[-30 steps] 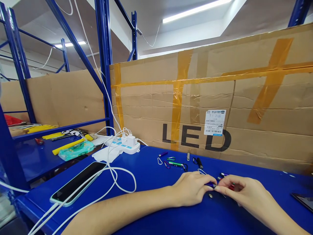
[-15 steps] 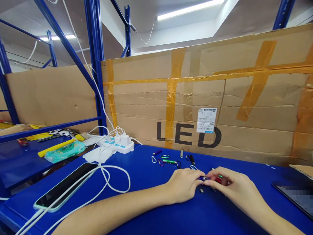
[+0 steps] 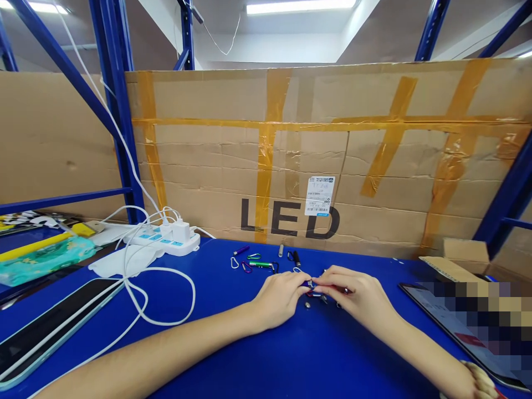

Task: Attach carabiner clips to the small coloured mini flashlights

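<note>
My left hand (image 3: 279, 302) is closed, pinching a small blue-and-silver part (image 3: 310, 284) at its fingertips. My right hand (image 3: 356, 291) meets it from the other side, thumb and fingers pressed together on the same part; its kind is too small to make out. Something dark red shows among the right fingers, mostly hidden. Below the fingertips several small metal pieces (image 3: 322, 298) lie on the blue table (image 3: 266, 360), with a small round silver piece (image 3: 307, 305) nearby. Beyond the hands are a green mini flashlight (image 3: 260, 265), a purple tube (image 3: 241, 250) and several carabiners (image 3: 246, 267).
A white power strip (image 3: 183, 244) with looping white cables (image 3: 189, 277) stands at the left, above a phone (image 3: 50, 327). A tablet (image 3: 453, 327) lies at the right, near an open cardboard box (image 3: 465, 252). A large cardboard sheet (image 3: 216, 166) walls the back.
The view has turned right, so things appear further left, and more of the tablet and the box shows. The hands remain together at the fingertips; the red tube in the right hand is less visible.
</note>
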Motion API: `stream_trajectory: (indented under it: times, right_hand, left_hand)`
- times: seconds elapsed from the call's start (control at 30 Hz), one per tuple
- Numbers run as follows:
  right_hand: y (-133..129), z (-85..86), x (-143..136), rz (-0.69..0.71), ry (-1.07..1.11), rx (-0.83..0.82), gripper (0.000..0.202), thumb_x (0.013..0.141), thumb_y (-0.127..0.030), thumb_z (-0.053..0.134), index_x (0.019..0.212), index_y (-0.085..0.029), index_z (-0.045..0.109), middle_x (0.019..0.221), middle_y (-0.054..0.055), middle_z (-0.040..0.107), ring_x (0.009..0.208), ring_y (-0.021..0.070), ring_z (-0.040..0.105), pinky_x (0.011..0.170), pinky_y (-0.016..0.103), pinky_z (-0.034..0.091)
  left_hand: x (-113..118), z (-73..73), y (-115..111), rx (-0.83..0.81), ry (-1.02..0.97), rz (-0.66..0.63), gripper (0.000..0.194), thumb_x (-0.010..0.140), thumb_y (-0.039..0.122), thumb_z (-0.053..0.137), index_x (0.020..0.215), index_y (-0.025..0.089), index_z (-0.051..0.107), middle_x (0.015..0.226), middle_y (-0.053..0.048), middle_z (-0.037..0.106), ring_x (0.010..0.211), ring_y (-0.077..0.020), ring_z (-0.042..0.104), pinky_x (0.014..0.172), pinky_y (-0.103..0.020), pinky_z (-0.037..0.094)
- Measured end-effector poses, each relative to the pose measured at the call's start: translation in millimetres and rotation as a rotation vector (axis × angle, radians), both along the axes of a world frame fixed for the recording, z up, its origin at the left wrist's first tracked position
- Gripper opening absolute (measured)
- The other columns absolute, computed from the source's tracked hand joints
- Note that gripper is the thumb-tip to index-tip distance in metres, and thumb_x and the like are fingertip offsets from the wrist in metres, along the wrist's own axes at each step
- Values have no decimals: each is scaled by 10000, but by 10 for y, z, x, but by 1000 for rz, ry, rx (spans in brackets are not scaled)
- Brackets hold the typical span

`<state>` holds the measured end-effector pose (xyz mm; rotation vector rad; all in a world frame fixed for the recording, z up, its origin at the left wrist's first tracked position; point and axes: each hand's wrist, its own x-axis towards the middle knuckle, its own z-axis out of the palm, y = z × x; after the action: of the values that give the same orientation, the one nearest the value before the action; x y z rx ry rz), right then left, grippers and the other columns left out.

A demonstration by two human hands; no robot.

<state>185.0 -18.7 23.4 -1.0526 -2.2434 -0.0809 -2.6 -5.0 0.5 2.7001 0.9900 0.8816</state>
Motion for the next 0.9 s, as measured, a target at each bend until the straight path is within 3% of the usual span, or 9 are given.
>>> stream_trajectory:
  times: [0.37,0.9]
  right_hand:
    - [-43,-48,-17,-157,37,86,298,812,-465,497,723,-253,687,711,-12,666,576,103,592,482,187,389]
    - [4,-31,-35,-77,127,-163,325,750,-492,556,641,-210,677,590,-7,640,450,107,529,456,223,396]
  left_hand:
    - [-4,-19,33,9,33,-27,196,914,205,344,1015,211,511,977,-10,616,898,-146,570,783,-233,434]
    - [-23,-22,26,-22,98,-78,218,907,211,353,1070,207,497,1032,-29,621,937,-161,583,805,-255,447]
